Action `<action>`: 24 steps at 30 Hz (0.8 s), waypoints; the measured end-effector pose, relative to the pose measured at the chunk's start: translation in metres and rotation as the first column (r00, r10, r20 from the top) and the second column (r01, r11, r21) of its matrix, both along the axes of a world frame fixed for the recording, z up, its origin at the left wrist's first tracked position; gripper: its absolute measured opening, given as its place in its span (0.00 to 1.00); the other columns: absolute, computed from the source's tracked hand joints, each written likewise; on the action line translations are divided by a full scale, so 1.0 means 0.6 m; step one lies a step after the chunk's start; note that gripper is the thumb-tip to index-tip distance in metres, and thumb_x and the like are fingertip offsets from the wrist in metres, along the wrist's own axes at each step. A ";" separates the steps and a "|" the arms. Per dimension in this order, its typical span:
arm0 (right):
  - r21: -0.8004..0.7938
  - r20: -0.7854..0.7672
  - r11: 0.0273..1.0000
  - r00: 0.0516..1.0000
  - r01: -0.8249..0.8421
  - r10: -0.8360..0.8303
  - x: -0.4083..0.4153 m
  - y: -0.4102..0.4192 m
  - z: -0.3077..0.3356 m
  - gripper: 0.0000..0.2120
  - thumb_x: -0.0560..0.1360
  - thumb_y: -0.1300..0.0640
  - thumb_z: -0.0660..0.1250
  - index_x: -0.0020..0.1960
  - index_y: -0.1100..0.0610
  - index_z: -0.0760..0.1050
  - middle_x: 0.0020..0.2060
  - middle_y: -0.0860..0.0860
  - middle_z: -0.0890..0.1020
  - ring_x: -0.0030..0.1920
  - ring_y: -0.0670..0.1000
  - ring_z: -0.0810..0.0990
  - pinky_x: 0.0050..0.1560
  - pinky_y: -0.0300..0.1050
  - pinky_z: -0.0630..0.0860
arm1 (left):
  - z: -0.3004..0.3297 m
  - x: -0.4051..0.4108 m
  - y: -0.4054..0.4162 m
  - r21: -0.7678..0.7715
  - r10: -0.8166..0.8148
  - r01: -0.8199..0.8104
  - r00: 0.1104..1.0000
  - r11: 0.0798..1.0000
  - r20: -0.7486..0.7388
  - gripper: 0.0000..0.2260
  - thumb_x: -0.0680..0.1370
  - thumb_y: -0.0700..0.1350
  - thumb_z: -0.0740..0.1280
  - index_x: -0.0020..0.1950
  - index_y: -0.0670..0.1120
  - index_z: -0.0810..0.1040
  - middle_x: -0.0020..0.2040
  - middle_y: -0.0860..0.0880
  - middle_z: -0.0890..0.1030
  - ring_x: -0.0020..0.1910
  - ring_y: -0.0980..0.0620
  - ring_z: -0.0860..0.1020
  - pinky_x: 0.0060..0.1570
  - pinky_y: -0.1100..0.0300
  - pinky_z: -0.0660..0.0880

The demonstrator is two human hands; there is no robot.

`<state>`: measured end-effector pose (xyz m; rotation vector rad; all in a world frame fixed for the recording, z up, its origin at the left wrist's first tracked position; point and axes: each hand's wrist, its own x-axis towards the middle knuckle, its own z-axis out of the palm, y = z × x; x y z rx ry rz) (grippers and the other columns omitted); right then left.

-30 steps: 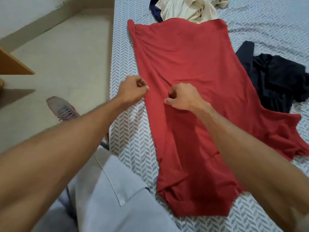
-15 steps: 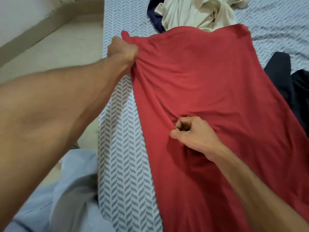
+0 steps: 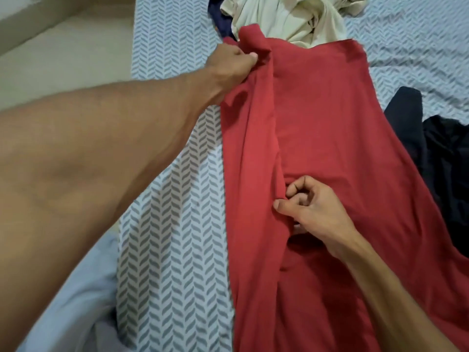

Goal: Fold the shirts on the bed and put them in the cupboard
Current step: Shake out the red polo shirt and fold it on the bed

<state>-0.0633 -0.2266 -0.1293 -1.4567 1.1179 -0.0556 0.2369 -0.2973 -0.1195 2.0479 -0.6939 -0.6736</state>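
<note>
**Both hands pinching the red shirt's left edge**

Your left hand (image 3: 229, 63) is at the far left corner of the red shirt (image 3: 330, 153), fingers closed on a bunched fold of the fabric and lifting it slightly off the bed (image 3: 172, 224). Your right hand (image 3: 311, 207) sits nearer to you, about midway down the shirt, with thumb and curled fingers pinching a ridge of the cloth. Between your two hands a long crease runs along the shirt's left side, where a strip of fabric is turned inward over the rest.

The red shirt lies lengthwise on the bed, spread across the grey-and-white chevron sheet, its far edge touching a crumpled cream shirt (image 3: 286, 16). A dark navy garment (image 3: 218, 13) peeks out just left of the cream one. To the right, a black garment (image 3: 439, 161) lies rumpled beside the red shirt, its edge meeting the red fabric.

The floor (image 3: 66, 62) shows at the far left, past the edge of the bed. Pale blue cloth (image 3: 68, 301) fills the near left corner.
</note>
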 end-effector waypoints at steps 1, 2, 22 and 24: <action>-0.052 -0.022 0.999 1.000 0.001 -0.003 0.002 -0.002 -0.010 0.14 0.70 0.60 0.78 0.44 0.55 0.73 0.29 0.52 0.74 0.30 0.49 0.73 0.32 0.49 0.81 | -0.006 0.003 0.006 0.011 -0.010 0.010 1.000 1.000 0.002 0.09 0.75 0.54 0.69 0.41 0.49 0.81 0.41 0.50 0.83 0.38 0.53 0.77 0.42 0.59 0.75; -0.100 -0.039 0.995 0.999 -0.003 -0.001 0.001 -0.002 -0.015 0.14 0.70 0.60 0.78 0.44 0.55 0.72 0.28 0.51 0.74 0.29 0.48 0.73 0.31 0.47 0.80 | -0.004 0.001 0.013 -0.012 -0.032 0.032 0.999 0.999 -0.044 0.08 0.73 0.54 0.70 0.42 0.50 0.81 0.42 0.50 0.82 0.39 0.53 0.77 0.43 0.60 0.74; -0.420 -0.268 0.902 0.963 -0.098 -0.020 -0.121 0.047 0.052 0.15 0.74 0.39 0.69 0.50 0.50 0.78 0.44 0.48 0.86 0.51 0.53 0.83 0.58 0.52 0.78 | 0.072 -0.381 0.464 0.444 -0.191 0.319 0.932 0.838 -0.309 0.23 0.73 0.55 0.75 0.44 0.34 0.82 0.33 0.39 0.84 0.32 0.42 0.85 0.35 0.47 0.84; -0.365 -0.401 0.889 0.909 -0.276 0.117 -0.142 0.053 0.068 0.28 0.65 0.30 0.72 0.55 0.48 0.78 0.51 0.46 0.83 0.55 0.52 0.80 0.61 0.52 0.76 | 0.072 -0.404 0.491 0.480 -0.173 0.340 0.917 0.809 -0.358 0.23 0.73 0.55 0.76 0.45 0.33 0.81 0.34 0.38 0.84 0.32 0.42 0.85 0.35 0.47 0.84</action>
